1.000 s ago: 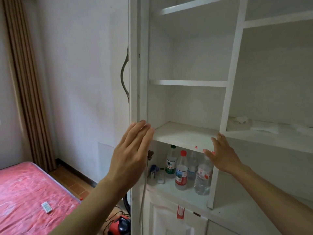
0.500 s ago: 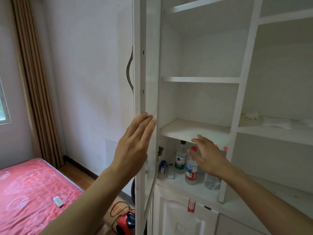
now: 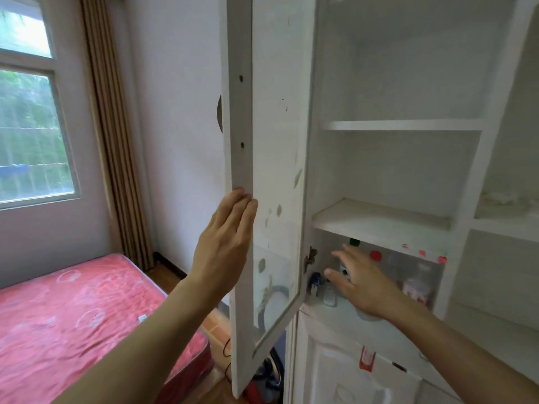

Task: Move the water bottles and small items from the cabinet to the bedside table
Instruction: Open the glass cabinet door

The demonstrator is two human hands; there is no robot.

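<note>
My left hand (image 3: 224, 243) lies flat with straight fingers against the edge of the open white cabinet door (image 3: 274, 158). My right hand (image 3: 358, 278) reaches into the low compartment with spread fingers and holds nothing. It covers most of the water bottles; a green cap (image 3: 354, 242), a red cap (image 3: 375, 254) and a clear bottle with a red label (image 3: 415, 282) show past it. Two small items, one blue (image 3: 315, 279) and one white (image 3: 329, 297), stand at the compartment's left end, just below my fingertips.
The white cabinet (image 3: 388, 220) has bare shelves above. A bed with a pink mattress (image 3: 73, 310) lies at the lower left under a window with a brown curtain (image 3: 113, 141). A red device (image 3: 259, 386) sits on the floor behind the door's foot.
The door has swung wider under my left hand. My right hand has moved down and left, deeper into the compartment, in front of the bottles. The view has shifted left toward the window.
</note>
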